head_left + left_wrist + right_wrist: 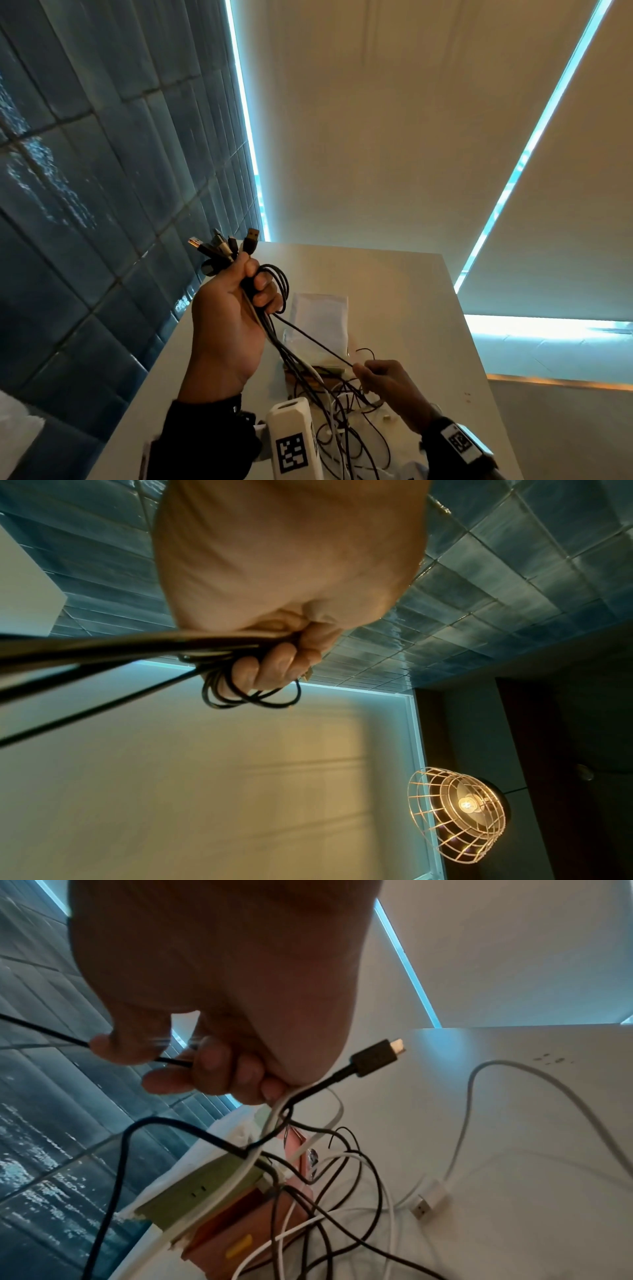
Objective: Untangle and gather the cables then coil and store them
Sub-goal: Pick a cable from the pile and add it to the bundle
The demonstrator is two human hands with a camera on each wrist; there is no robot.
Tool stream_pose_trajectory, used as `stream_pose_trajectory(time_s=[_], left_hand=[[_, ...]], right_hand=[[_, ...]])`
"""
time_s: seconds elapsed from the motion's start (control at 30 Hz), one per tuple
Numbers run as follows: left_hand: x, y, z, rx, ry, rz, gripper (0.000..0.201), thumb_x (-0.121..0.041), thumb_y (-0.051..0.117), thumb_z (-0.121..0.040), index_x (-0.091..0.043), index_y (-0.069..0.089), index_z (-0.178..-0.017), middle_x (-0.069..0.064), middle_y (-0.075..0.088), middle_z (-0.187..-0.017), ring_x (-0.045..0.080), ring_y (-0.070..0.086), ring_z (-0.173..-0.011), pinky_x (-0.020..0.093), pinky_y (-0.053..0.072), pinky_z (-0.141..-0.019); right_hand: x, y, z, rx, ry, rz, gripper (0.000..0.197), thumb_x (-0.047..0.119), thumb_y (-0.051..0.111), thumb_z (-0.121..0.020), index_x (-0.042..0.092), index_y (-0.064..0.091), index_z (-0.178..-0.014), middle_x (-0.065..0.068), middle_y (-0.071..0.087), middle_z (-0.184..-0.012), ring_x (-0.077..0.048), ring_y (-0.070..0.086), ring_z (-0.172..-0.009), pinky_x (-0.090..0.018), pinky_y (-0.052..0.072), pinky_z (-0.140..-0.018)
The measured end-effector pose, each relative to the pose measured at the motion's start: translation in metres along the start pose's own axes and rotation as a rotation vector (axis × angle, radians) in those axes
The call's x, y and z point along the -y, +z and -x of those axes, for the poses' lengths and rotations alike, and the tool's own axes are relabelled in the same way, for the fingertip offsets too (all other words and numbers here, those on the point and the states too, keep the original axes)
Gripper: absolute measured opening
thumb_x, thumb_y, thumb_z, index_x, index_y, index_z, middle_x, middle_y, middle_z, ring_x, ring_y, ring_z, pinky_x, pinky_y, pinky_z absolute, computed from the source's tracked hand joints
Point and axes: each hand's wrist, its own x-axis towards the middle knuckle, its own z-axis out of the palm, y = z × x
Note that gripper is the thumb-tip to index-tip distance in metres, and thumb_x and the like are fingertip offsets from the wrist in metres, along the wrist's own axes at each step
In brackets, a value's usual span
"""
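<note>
step: coiling one black cable [315, 339] round the left hand [229, 308] — keep it taut, feed slow so it won't snag | grips: left fist wrapped round the plug bundle [222, 248], right hand [387, 380] pinching the strand | cables: thin black and white leads, loose tangle [342, 428] on the counter [428, 325]

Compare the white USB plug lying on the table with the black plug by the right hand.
The white USB plug lies flat on the table; the black plug hangs in the air, beside the right hand.
The white plug's shell is pale and broad; the black plug is dark with a narrow metal tip.
Both end a cable.
</note>
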Motion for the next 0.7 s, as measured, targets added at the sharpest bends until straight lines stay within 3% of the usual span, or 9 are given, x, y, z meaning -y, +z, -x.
stream_pose_trajectory(time_s=[0.13,0.3,0.4,0.53,0.7], left_hand=[[0.004,-0.001,-0.005,-0.034,-0.011,-0.075,0.033,-0.024,0.037,-0.099,-0.017,0.04,-0.067,-0.004,0.039,-0.053,0.01,0.032,-0.045,0.022,0.031,-0.045],[0.014,-0.001,-0.007,-0.083,-0.083,-0.219,0.03,-0.021,0.038,-0.1,-0.015,0.042,-0.071,0.001,0.049,-0.059,0.014,0.041,-0.051,0.027,0.032,-0.052],[0.02,0.009,-0.002,-0.081,-0.115,-0.25,0.029,-0.019,0.038,-0.1,-0.013,0.045,-0.072,0.005,0.054,-0.066,0.016,0.049,-0.056,0.027,0.036,-0.055],[0.027,0.018,0.001,-0.073,-0.111,-0.31,0.028,-0.014,0.038,-0.1,-0.011,0.047,-0.073,0.009,0.059,-0.071,0.021,0.055,-0.066,0.03,0.039,-0.06],[0.031,0.019,0.004,0.04,-0.204,-0.188,0.03,-0.018,0.037,-0.1,-0.008,0.048,-0.074,0.013,0.064,-0.078,0.027,0.062,-0.079,0.035,0.045,-0.07]], right_hand=[[0.002,-0.001,-0.002,-0.139,0.001,0.036,0.033,0.025,0.06,-0.094,0.01,0.067,-0.065,0.007,0.057,-0.059,-0.003,0.048,-0.058,-0.02,0.038,-0.059],[0.057,-0.004,-0.003,-0.266,-0.048,-0.326,0.022,0.008,0.051,-0.096,-0.003,0.063,-0.082,-0.005,0.043,-0.059,-0.014,0.036,-0.05,-0.025,0.03,-0.046],[0.094,0.001,0.005,-0.202,-0.204,-0.451,0.016,0.004,0.049,-0.096,-0.002,0.062,-0.087,-0.008,0.044,-0.062,-0.016,0.036,-0.051,-0.025,0.031,-0.046],[0.125,0.014,0.016,-0.062,-0.398,-0.468,0.012,0.012,0.06,-0.09,0.001,0.064,-0.086,-0.005,0.048,-0.063,-0.013,0.038,-0.053,-0.022,0.031,-0.047],[0.13,0.024,0.017,0.016,-0.45,-0.335,0.011,0.008,0.061,-0.084,-0.002,0.066,-0.081,0.005,0.055,-0.058,-0.005,0.045,-0.051,-0.016,0.037,-0.05]])
